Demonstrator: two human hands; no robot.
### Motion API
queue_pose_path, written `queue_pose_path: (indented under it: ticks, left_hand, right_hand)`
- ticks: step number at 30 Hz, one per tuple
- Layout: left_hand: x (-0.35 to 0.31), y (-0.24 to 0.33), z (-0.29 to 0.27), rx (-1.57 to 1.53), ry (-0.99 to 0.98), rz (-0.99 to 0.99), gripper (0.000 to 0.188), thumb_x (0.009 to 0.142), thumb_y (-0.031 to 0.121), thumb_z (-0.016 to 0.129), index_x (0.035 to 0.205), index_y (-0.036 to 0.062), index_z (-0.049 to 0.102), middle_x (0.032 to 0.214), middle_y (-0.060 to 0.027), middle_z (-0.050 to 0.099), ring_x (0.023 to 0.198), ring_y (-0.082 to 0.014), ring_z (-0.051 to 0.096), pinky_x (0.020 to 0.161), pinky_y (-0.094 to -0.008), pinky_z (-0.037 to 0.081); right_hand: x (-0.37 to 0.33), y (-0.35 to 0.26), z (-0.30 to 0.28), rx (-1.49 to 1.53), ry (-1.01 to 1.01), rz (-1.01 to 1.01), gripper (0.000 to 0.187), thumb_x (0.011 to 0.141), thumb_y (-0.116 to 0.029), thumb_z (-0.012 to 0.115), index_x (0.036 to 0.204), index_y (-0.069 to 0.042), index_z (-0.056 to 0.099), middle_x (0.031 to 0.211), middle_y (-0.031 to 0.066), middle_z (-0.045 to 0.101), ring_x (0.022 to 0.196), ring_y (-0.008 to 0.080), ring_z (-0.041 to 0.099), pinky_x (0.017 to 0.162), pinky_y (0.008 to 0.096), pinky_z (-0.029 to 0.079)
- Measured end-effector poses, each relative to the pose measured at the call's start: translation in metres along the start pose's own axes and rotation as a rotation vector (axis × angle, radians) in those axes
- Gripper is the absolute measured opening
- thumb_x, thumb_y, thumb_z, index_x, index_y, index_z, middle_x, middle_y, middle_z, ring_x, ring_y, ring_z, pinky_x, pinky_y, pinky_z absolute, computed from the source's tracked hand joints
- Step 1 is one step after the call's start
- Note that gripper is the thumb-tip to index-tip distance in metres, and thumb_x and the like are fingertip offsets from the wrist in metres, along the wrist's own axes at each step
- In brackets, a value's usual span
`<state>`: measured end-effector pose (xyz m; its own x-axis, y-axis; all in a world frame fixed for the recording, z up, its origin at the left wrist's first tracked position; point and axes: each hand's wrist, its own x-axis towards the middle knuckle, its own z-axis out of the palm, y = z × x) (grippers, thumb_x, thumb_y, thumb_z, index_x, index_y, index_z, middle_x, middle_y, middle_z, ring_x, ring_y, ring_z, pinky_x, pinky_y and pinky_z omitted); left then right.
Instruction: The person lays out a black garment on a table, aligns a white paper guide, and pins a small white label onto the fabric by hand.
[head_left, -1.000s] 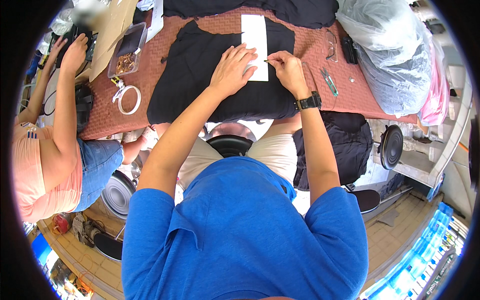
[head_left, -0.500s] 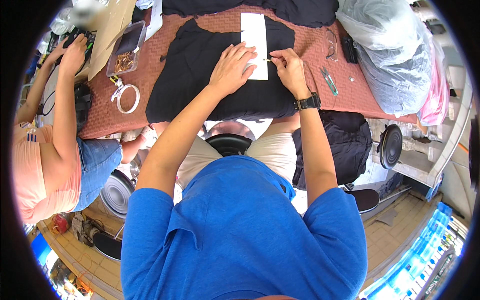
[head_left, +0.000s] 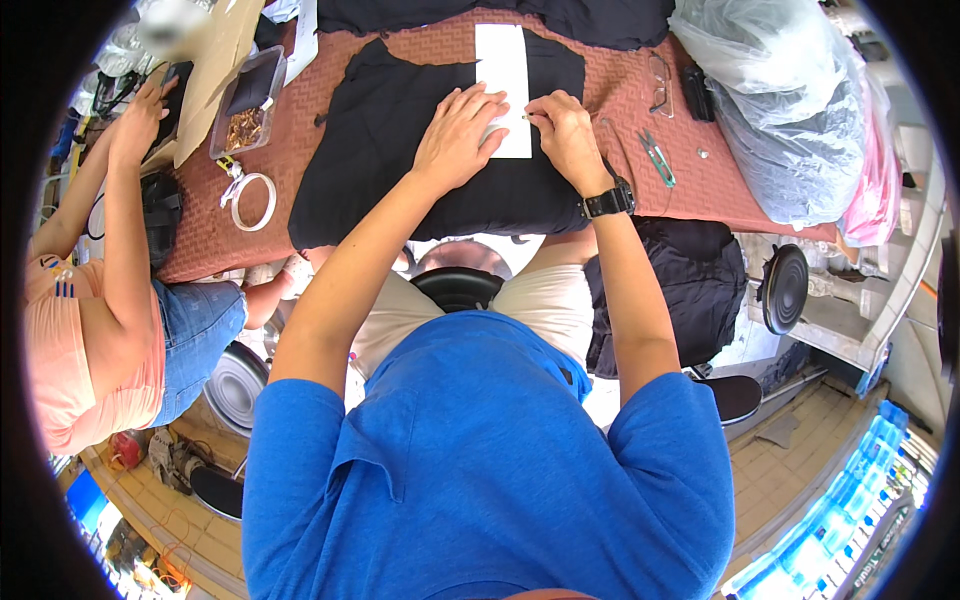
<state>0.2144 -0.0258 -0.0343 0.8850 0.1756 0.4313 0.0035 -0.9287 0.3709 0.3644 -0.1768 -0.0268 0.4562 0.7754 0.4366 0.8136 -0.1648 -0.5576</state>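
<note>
A piece of black fabric (head_left: 385,110) lies spread on the table in front of me. On top of it rests a long white card strip (head_left: 502,55), running away from me. My left hand (head_left: 458,138) lies flat with fingers stretched, pressing on the fabric and the strip's left side. At the strip's right edge, my right hand (head_left: 568,140) pinches a small thin stick (head_left: 526,116), its tip over the white strip. Most of the stick is hidden by the fingers, so its kind is unclear.
Right of the fabric lie green-handled thread snips (head_left: 657,160) and eyeglasses (head_left: 660,84). A large plastic bag (head_left: 775,110) stands beyond. To the left are a clear box of small copper-coloured pieces (head_left: 245,128), a white ring (head_left: 254,202) and a co-worker's arms (head_left: 128,180).
My right hand has shifted slightly left, bringing the stick's tip from beside the strip's edge onto it. My left hand stays pressed down. The co-worker's hands have moved.
</note>
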Motion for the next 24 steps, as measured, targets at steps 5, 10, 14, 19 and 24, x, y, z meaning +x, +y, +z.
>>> queue_pose_path:
  ticks: [5, 10, 14, 19, 24]
  left_hand:
    - [0.0, 0.0, 0.0, -0.008, -0.004, -0.005, 0.034, 0.097, 0.027, 0.063, 0.126, 0.0099, 0.063, 0.141, -0.0039, 0.057, 0.142, -0.0278, 0.043, 0.119, -0.0489, 0.032]
    - [0.0, 0.0, 0.0, -0.01, -0.017, -0.012, 0.034, 0.098, 0.028, 0.062, 0.127, 0.0101, 0.062, 0.142, -0.004, 0.057, 0.143, -0.0276, 0.043, 0.12, -0.0488, 0.031]
    - [0.0, 0.001, -0.001, 0.002, -0.013, -0.012, 0.035, 0.098, 0.029, 0.062, 0.127, 0.0103, 0.063, 0.142, -0.0041, 0.056, 0.142, -0.0275, 0.043, 0.12, -0.0486, 0.031]
    - [0.0, 0.0, 0.0, 0.011, 0.004, -0.003, 0.035, 0.097, 0.029, 0.064, 0.127, 0.01, 0.064, 0.14, -0.0046, 0.057, 0.141, -0.0272, 0.044, 0.12, -0.0484, 0.032]
    - [-0.001, -0.001, 0.0, -0.003, -0.014, -0.011, 0.036, 0.098, 0.029, 0.062, 0.129, 0.0108, 0.061, 0.144, -0.0039, 0.055, 0.143, -0.0279, 0.042, 0.12, -0.049, 0.031]
  right_hand:
    - [-0.002, -0.004, 0.001, -0.176, -0.049, -0.11, 0.023, 0.084, 0.006, 0.061, 0.105, -0.003, 0.066, 0.097, 0.0177, 0.061, 0.097, 0.0386, 0.06, 0.083, 0.0462, 0.052]
    - [-0.003, -0.011, 0.0, -0.312, -0.097, -0.153, 0.029, 0.084, 0.006, 0.057, 0.112, 0.001, 0.062, 0.098, 0.0201, 0.057, 0.097, 0.0392, 0.059, 0.084, 0.0464, 0.051]
    - [0.002, 0.002, 0.001, -0.171, -0.043, -0.071, 0.02, 0.089, 0.003, 0.056, 0.107, 0.003, 0.063, 0.095, 0.0232, 0.06, 0.096, 0.0406, 0.059, 0.084, 0.0478, 0.051]
    - [0.008, -0.005, -0.004, 0.078, -0.017, 0.081, 0.014, 0.093, 0.0, 0.056, 0.098, 0.004, 0.068, 0.093, 0.0227, 0.069, 0.093, 0.0385, 0.064, 0.084, 0.0465, 0.052]
    - [0.005, -0.017, -0.002, 0.182, 0.014, 0.254, 0.011, 0.089, -0.004, 0.065, 0.092, 0.003, 0.073, 0.087, 0.0223, 0.07, 0.079, 0.035, 0.07, 0.075, 0.0424, 0.056]
